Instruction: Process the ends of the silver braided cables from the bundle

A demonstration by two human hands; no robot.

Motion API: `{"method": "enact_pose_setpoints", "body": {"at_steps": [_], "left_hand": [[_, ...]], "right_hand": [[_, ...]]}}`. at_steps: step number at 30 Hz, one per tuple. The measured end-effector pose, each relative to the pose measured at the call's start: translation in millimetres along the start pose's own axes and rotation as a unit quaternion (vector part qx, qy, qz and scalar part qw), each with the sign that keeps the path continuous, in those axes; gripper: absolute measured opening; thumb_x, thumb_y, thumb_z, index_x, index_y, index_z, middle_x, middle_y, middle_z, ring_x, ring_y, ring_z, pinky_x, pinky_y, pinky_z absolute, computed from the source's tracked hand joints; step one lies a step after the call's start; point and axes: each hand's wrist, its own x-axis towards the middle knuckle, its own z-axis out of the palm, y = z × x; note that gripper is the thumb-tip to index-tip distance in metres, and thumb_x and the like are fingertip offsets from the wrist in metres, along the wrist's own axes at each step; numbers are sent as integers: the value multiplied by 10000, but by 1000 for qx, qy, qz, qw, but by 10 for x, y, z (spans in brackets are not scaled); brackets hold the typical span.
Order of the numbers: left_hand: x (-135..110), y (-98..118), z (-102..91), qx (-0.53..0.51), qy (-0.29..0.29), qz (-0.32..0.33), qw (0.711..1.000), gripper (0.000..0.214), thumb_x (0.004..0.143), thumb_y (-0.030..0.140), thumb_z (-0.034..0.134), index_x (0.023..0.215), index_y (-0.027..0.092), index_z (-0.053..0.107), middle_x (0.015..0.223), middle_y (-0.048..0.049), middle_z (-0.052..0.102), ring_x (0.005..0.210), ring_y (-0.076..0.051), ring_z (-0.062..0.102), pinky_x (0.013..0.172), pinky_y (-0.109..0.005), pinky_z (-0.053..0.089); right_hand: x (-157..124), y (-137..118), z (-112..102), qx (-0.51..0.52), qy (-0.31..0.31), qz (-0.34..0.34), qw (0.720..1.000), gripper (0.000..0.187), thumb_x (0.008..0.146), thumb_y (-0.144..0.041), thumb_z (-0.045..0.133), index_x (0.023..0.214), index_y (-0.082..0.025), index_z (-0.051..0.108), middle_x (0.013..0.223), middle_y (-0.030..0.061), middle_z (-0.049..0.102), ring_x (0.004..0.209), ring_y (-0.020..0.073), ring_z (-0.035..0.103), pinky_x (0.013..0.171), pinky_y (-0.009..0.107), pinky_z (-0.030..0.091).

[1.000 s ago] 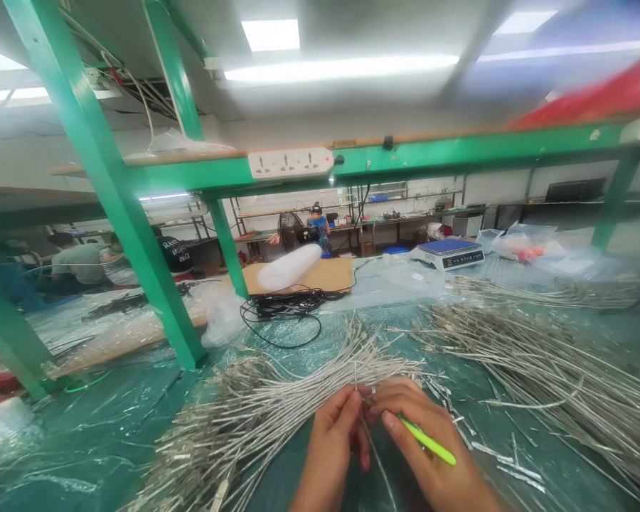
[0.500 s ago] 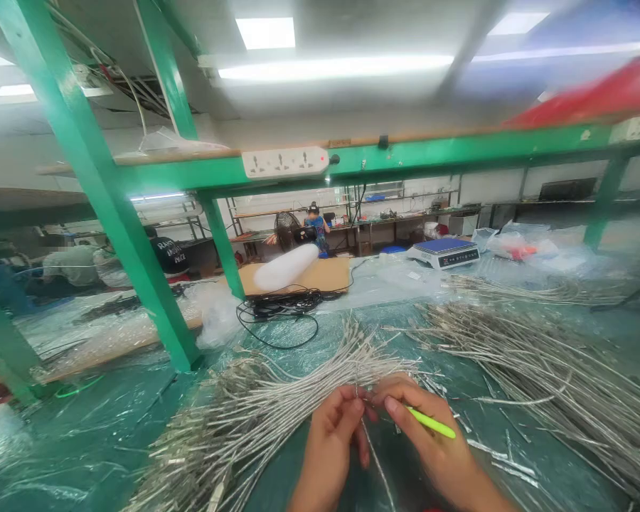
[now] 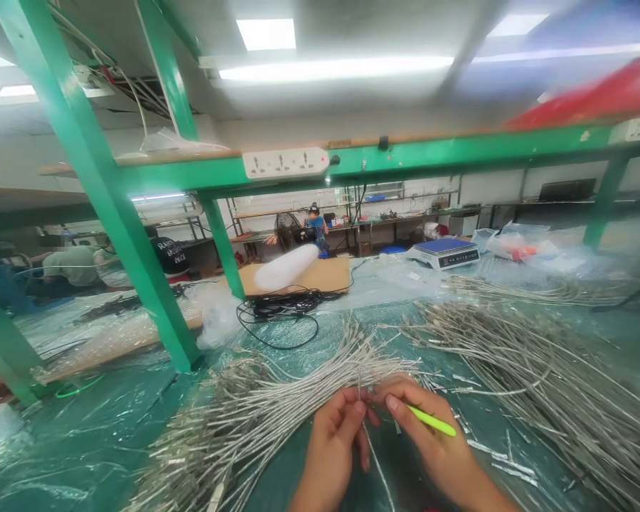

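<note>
Between thumb and fingers, my left hand (image 3: 337,434) pinches a thin silvery cable (image 3: 377,466), whose tail hangs down toward the bottom edge. My right hand (image 3: 429,427) is closed around a tool with a bright yellow-green handle (image 3: 432,421). The tool's tip is hidden behind the fingers, close to the cable, so I cannot tell whether it touches. Just beyond both hands lies a fanned bundle of silvery cables (image 3: 277,398). Small strips of foil-like scrap (image 3: 512,466) lie to the right of my right hand.
A second heap of cables (image 3: 533,377) spreads across the right side. Behind are coiled black cable (image 3: 282,306), cardboard (image 3: 331,274), a white roll (image 3: 288,267) and a scale (image 3: 442,252). A green post (image 3: 122,213) rises at left. People sit farther back, one in blue (image 3: 317,226).
My hands and the held cable have barely shifted. In the right-hand heap, a looped cable has moved slightly left and down.
</note>
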Motion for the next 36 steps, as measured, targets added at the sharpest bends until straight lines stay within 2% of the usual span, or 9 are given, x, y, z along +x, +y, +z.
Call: {"method": "enact_pose_setpoints", "body": {"at_steps": [8, 17, 26, 31, 36], "left_hand": [[17, -14, -10, -1, -7, 0, 1000, 243, 869, 383, 566, 887, 144, 601, 732, -20, 642, 333, -50, 450, 351, -188, 262], [-13, 5, 20, 47, 9, 1, 999, 251, 870, 397, 570, 860, 147, 579, 719, -8, 616, 331, -46, 430, 354, -195, 263], [-18, 10, 17, 52, 17, 3, 998, 269, 860, 400, 583, 915, 138, 606, 716, -8, 616, 333, -46, 427, 358, -197, 257], [-14, 33, 22, 41, 10, 9, 999, 255, 901, 376, 509, 912, 138, 598, 757, -22, 627, 347, -52, 457, 375, -204, 286], [-27, 5, 25, 64, 28, 14, 997, 253, 886, 375, 537, 916, 129, 586, 743, -7, 595, 359, -51, 440, 372, -198, 312]], "right_hand": [[-12, 27, -16, 4, -4, 1, 1000, 289, 968, -318, 475, 768, -194, 642, 786, 42, 638, 804, 200, 588, 775, 331, 452], [-27, 41, 11, 4, -13, 7, 1000, 293, 968, -328, 469, 770, -193, 637, 779, 39, 629, 790, 198, 588, 748, 322, 453], [-29, 52, 3, 15, 5, 5, 1000, 264, 966, -312, 482, 782, -198, 634, 797, 31, 628, 789, 187, 588, 750, 307, 448], [-49, 55, 4, 8, 9, 9, 1000, 265, 962, -319, 491, 776, -193, 632, 794, 31, 625, 787, 184, 585, 742, 300, 444], [-38, 53, 4, 9, 10, 7, 1000, 235, 963, -306, 494, 813, -195, 638, 822, 28, 641, 808, 175, 591, 757, 287, 440]]}}
